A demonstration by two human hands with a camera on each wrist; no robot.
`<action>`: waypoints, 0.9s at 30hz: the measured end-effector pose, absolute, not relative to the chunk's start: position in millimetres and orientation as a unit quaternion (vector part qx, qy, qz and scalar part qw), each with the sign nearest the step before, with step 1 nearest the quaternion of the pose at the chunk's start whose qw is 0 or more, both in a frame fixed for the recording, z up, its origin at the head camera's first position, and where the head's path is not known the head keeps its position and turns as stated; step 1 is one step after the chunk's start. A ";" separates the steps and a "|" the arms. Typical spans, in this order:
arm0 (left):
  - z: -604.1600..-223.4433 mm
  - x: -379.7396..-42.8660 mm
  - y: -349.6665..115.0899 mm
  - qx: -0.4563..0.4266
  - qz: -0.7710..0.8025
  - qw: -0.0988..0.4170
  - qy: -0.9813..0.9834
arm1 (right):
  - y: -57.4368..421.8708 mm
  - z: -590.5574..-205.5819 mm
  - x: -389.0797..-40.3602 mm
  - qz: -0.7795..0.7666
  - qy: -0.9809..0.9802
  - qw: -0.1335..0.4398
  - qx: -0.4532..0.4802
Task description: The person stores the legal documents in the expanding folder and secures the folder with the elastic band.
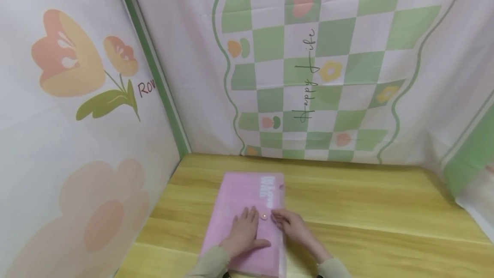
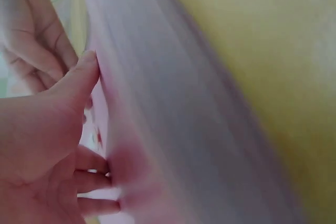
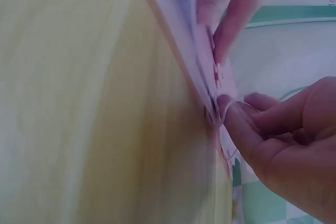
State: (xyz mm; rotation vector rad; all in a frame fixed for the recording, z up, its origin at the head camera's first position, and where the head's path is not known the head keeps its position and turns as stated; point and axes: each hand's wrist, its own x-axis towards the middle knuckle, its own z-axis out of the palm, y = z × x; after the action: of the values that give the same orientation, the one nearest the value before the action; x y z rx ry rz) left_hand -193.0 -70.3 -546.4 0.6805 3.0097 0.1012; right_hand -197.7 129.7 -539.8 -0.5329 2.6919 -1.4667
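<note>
A pink plastic file folder lies flat on the wooden table, with white lettering along its right side and a small round button on its cover. My left hand rests on the cover, fingers straight and thumb spread to the right. At the folder's right edge, beside the button, my right hand has its fingers curled. The right wrist view shows a thin pale cord looping at the fingertips of that hand, which pinches it. Layered edges of the folder face the left wrist camera.
Wooden tabletop extends to the right of the folder. A white curtain with a green checked print hangs behind the table, and a flower-printed curtain hangs along the left side.
</note>
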 end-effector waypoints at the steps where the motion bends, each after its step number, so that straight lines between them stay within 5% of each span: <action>1: -546.1 -193.9 -70.7 0.229 0.029 0.026 0.973 | 130.2 -540.0 -197.9 -0.471 0.865 0.016 -0.175; 12: -539.7 -225.1 -109.1 0.386 0.047 0.043 0.920 | 137.0 -542.8 -202.9 -0.441 0.876 0.034 -0.192; 19: -541.3 -236.7 -123.6 0.402 0.045 0.078 0.911 | 135.6 -540.0 -202.5 -0.427 0.879 0.030 -0.209; 27: -548.4 -241.3 -125.5 0.421 0.025 0.047 0.906 | 133.4 -539.1 -208.5 -0.416 0.885 0.015 -0.209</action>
State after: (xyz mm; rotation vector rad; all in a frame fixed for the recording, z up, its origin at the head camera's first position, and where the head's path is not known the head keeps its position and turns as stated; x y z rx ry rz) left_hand -241.3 -125.5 -548.4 1.2829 2.7623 0.0750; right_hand -208.5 133.4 -539.1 -0.6506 2.7535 -1.2936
